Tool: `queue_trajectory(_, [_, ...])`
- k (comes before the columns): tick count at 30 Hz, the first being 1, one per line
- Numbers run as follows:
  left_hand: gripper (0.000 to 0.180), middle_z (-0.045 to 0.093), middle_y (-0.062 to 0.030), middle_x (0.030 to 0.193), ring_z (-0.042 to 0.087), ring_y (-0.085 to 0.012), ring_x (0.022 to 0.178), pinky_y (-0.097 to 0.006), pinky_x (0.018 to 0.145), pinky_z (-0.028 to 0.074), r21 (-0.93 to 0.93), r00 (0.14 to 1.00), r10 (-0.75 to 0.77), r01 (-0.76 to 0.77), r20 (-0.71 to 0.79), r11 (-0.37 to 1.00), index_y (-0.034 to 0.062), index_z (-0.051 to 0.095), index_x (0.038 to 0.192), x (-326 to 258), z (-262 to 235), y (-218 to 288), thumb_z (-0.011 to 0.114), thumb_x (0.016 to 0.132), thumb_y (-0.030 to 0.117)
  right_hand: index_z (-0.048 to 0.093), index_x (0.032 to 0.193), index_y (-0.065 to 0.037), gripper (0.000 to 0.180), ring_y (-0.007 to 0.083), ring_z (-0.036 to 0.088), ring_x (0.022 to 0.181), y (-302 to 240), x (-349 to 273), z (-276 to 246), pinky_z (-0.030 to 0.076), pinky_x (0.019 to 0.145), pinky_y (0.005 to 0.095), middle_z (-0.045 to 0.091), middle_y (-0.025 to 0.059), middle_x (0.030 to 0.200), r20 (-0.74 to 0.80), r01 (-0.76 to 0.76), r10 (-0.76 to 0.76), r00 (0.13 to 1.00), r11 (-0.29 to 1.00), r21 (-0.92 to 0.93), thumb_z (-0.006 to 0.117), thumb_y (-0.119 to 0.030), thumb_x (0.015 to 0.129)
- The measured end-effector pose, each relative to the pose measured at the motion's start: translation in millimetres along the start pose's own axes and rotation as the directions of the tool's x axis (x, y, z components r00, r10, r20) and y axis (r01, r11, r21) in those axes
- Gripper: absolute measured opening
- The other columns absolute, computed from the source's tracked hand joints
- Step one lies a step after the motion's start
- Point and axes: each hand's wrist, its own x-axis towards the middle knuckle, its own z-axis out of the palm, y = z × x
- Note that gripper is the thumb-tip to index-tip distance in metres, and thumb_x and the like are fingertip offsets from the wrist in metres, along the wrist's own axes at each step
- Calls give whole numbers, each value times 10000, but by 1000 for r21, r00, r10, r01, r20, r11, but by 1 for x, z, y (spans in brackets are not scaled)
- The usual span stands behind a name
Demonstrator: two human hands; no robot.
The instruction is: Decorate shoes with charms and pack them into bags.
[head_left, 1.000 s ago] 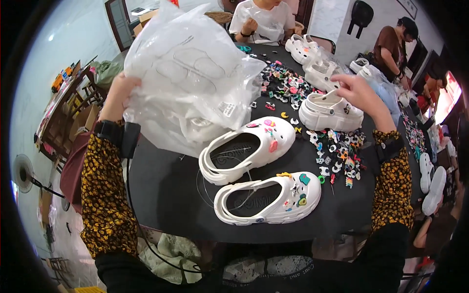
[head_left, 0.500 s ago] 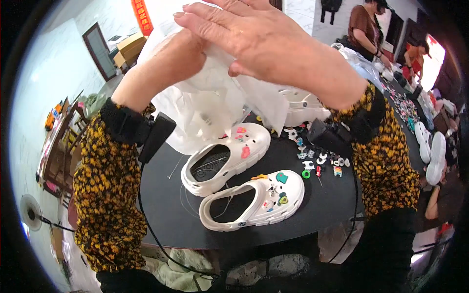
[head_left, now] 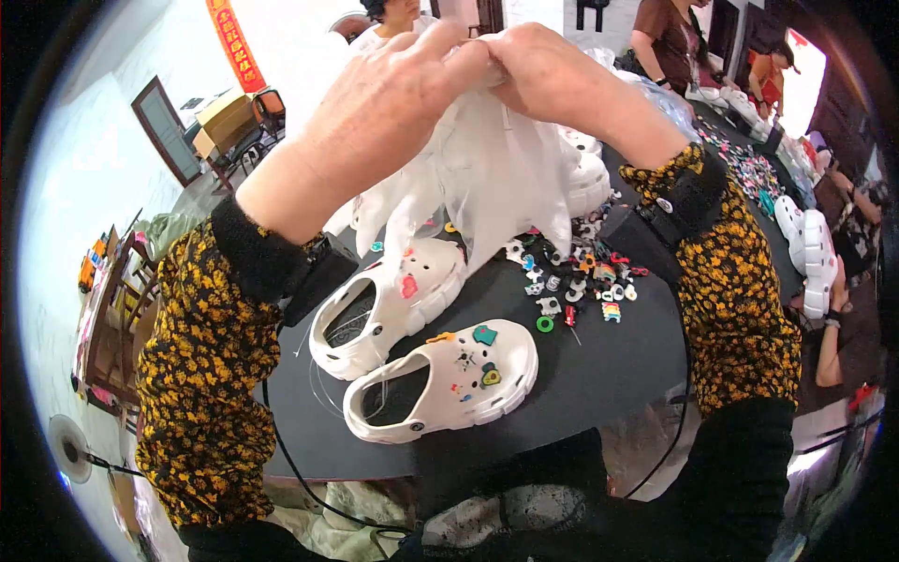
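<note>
Having lain spread over the left hand (head_left: 398, 98) half a second ago, the right hand (head_left: 567, 82) now meets it end to end, both clamped on the gathered top of the plastic bag (head_left: 496, 164), though some fingertips are hidden. Pinched high, its film falls in folds toward the counter (head_left: 609, 375); I cannot tell whether it rests there. Near the person, a front clog (head_left: 448, 391) and a rear clog (head_left: 398, 314) lie soles down, which keeps their decorated tops visible; loose charms (head_left: 551, 284) sit rightward, seemingly within easy reach.
</note>
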Motion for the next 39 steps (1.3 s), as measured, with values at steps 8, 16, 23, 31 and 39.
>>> queue_trajectory(8, [526,480,-132,1370,482,-342,1231,-433,1022,399,-47,991,-28,22,-130,999,92,496,1312,17,-23,36,659,812,76,678,916,25,274,404,637,847,97,-72,-2,512,770,437,646,262,847,-320,-368,336,886,929,-42,609,-168,734])
queue_trajectory(16, [417,485,-206,1363,476,-389,1231,-461,1031,371,-54,957,-267,275,115,960,5,551,1157,-56,-29,75,630,748,-9,616,961,102,303,204,633,841,215,-260,-36,512,735,320,660,107,902,-371,-364,856,360,494,789,676,-64,715])
queue_trajectory(23, [416,441,-181,1420,437,-323,1301,-410,1049,376,-58,787,-600,612,145,789,35,499,1323,-223,-22,49,495,907,23,572,1091,14,309,201,655,801,272,-368,-50,531,641,311,658,120,975,-555,-168,832,-6,546,821,613,10,785])
queue_trajectory(31, [230,626,-165,1198,595,-309,1047,-318,756,506,-44,813,-577,581,73,813,-61,627,1101,-231,-42,103,576,879,-34,547,1193,-86,320,261,630,805,265,-465,-36,500,545,378,632,112,1027,-221,197,838,-499,358,913,470,-43,885])
queue_trajectory(39, [275,632,-173,1127,629,-267,932,-316,741,512,30,708,-705,704,48,710,-43,625,1139,-266,-37,117,589,866,-44,545,1136,-16,297,265,644,799,285,-521,-21,513,527,325,631,138,994,-201,143,787,-583,343,928,430,20,865])
